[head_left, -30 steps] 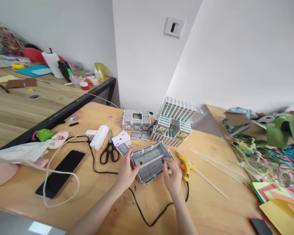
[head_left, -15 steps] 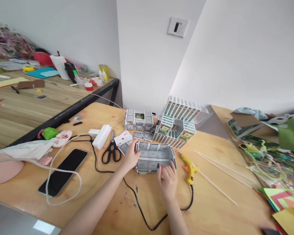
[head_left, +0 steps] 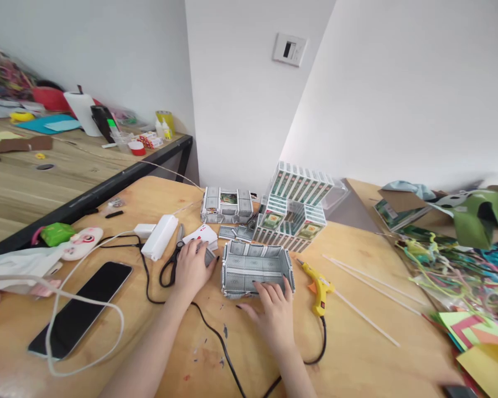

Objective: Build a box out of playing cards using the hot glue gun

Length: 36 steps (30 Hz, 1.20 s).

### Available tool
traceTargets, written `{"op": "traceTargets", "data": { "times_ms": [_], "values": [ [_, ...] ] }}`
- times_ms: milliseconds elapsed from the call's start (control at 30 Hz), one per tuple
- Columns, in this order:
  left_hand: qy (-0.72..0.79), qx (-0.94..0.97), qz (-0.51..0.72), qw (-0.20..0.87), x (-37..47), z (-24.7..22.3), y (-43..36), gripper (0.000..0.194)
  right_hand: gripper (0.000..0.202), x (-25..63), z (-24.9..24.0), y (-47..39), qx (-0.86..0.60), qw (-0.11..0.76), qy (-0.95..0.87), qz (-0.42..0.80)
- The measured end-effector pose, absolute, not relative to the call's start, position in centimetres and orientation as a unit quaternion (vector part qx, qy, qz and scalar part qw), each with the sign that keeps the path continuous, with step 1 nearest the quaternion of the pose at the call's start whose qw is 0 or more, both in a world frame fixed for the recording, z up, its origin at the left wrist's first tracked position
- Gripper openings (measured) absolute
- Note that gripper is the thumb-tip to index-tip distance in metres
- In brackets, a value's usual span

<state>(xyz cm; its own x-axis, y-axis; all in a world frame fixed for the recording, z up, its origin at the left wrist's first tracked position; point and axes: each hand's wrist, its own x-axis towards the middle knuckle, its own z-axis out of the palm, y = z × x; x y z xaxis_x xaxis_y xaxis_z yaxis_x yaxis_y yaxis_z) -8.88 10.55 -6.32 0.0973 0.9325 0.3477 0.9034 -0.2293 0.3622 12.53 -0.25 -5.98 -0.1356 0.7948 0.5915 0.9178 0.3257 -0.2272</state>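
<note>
An open box made of grey-backed playing cards [head_left: 255, 265] sits on the wooden table. My right hand [head_left: 274, 312] rests over its near rim, fingers spread inside the edge and thumb held apart outside. Left of the box, my left hand [head_left: 191, 268] lies palm down over a grey-backed playing card [head_left: 209, 257], thumb apart from the fingers. Whether it grips the card cannot be seen. Just beyond are white-faced playing cards [head_left: 203, 235]. Black-handled scissors [head_left: 168, 271] are partly hidden by that hand. A yellow glue gun [head_left: 318, 287] lies right of the box.
Behind stand a lidded card box [head_left: 227, 204] and a stack of green-and-white card packs [head_left: 299, 207]. A phone [head_left: 81, 309], white cable and white power strip [head_left: 160, 237] lie left. Glue sticks [head_left: 367, 318] lie right. The glue gun's black cord [head_left: 219, 337] crosses the front.
My left hand has let go of the box's left side and moved left onto the cards. My right hand has stretched its fingers over the near rim. The view has shifted slightly right.
</note>
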Motion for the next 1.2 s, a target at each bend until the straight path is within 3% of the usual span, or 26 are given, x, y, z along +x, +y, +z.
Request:
{"op": "traceTargets", "data": {
  "times_ms": [200, 767, 1200],
  "values": [
    [0.652, 0.73, 0.203, -0.011, -8.8, -5.7, 10.1, 0.042, 0.015, 12.4, -6.3, -0.3, -0.576, 0.315, -0.746, -0.111],
    [0.659, 0.735, 0.158, 0.023, -8.7, -5.8, 10.2, 0.049, 0.009, 12.1, -6.1, -0.7, -0.573, 0.332, -0.74, -0.121],
    [0.632, 0.731, 0.255, 0.036, -8.7, -5.3, 10.3, 0.039, 0.014, 13.0, -4.9, -0.7, -0.551, 0.351, -0.749, -0.107]
  ]
}}
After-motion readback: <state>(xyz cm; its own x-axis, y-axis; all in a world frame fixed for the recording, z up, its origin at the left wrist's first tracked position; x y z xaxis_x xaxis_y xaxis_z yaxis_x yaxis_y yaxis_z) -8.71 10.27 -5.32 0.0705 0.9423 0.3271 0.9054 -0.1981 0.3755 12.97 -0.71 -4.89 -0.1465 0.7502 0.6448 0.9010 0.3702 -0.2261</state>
